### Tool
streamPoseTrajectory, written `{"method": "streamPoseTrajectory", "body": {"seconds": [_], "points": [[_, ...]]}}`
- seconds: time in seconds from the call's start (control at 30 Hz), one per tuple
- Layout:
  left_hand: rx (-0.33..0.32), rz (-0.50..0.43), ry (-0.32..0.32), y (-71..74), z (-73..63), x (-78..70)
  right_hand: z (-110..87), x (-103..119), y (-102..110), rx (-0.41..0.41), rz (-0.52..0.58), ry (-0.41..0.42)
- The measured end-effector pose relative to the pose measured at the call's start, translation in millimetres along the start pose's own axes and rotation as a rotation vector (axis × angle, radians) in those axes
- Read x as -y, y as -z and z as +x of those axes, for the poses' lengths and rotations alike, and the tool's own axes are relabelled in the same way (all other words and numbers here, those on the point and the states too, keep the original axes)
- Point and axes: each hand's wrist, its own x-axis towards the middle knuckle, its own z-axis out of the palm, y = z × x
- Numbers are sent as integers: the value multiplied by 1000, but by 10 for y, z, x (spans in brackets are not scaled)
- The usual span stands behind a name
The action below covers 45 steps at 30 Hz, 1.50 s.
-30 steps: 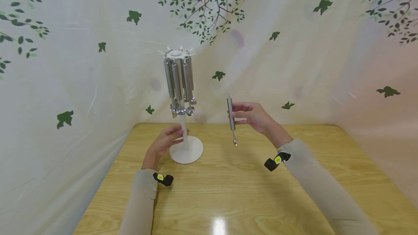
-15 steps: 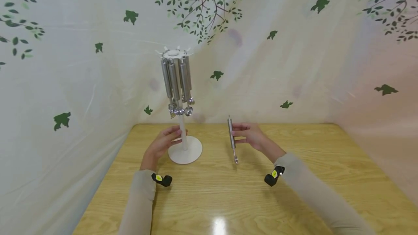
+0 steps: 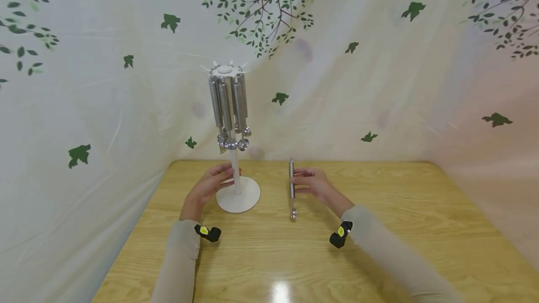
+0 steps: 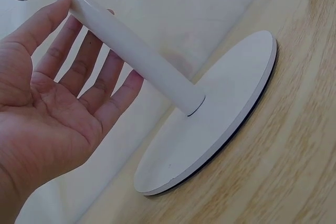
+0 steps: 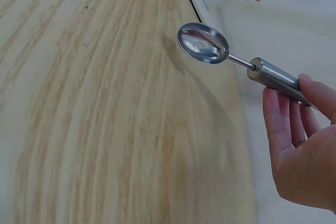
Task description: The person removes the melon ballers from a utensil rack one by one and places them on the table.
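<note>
A white stand (image 3: 236,169) with a round base stands upright on the table, left of centre. Several steel utensils (image 3: 227,106) with small scoop heads hang from its hooked top. My left hand (image 3: 211,182) holds the pole low down, thumb in front and fingers reaching behind it, as the left wrist view shows. Right of the stand, my right hand (image 3: 313,183) pinches a melon baller (image 3: 292,181) by its thick steel handle, upright with the head down. In the right wrist view its oval scoop (image 5: 203,43) has a small hole in the middle and hangs above the table.
The wooden table (image 3: 261,265) runs back to a pale curtain (image 3: 328,97) printed with leaves and branches. The stand's wide base (image 4: 210,124) lies flat on the wood. Small black cameras sit on both wrists.
My right hand has lowered the melon baller towards the table, then shifted it slightly left, nearer the stand. The left hand keeps its place on the pole.
</note>
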Motion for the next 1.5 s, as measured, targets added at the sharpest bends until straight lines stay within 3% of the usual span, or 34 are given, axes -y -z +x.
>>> {"method": "streamPoseTrajectory", "body": {"seconds": [0.33,0.63,0.93,1.5], "points": [[5,2,6,10,-22,6,73,-113,-235,-19,14,15],[-14,16,4,22,-18,-23,183,-196,-412,-87,3,64],[-8,0,-18,-6,-8,-33,243,-260,-516,-184,-55,94],[-8,2,-15,5,4,26,233,-244,-586,-221,-122,69]]}}
